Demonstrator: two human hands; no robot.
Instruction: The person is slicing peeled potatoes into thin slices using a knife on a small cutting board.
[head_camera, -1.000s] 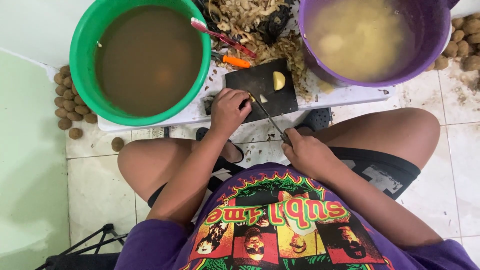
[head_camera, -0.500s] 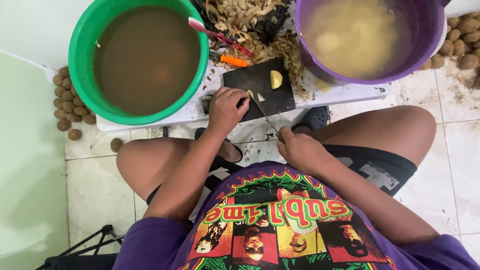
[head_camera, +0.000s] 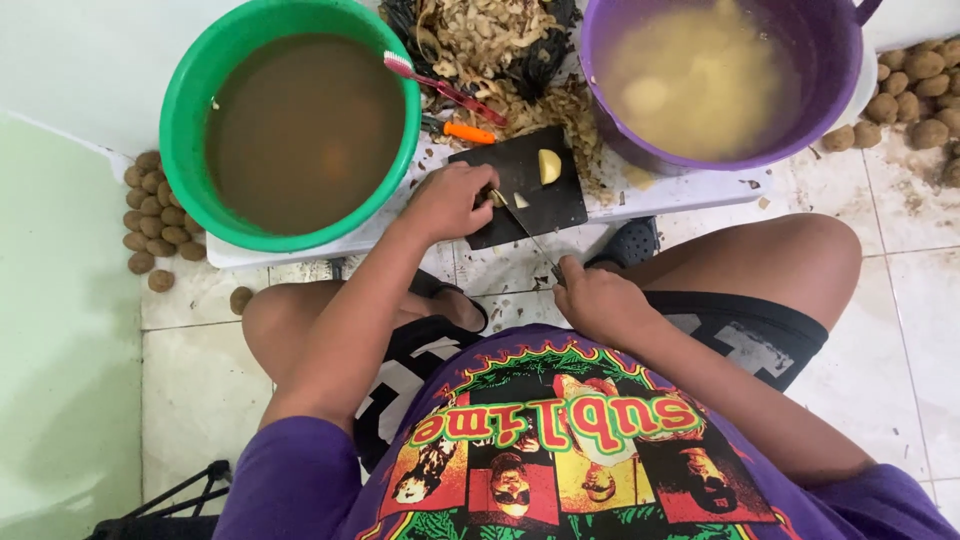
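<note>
While the left hand (head_camera: 447, 200) presses a small pale potato piece (head_camera: 497, 198) against the near-left part of the black cutting board (head_camera: 525, 205), the right hand (head_camera: 592, 296) is clenched round the handle of a knife (head_camera: 527, 232) whose blade runs up and left to that piece. The step in hand appears to be slicing; the piece is largely hidden under the fingertips, so its exact shape cannot be told. The next cut calls for the blade to come down just beside the left fingertips without touching them. A potato half (head_camera: 549, 166) lies at the far side of the board, between the green basin (head_camera: 300, 125) on the left and the purple bucket (head_camera: 725, 80) on the right. Compared with half a second ago, both hands sit in nearly the same grip; the view has shifted slightly.
</note>
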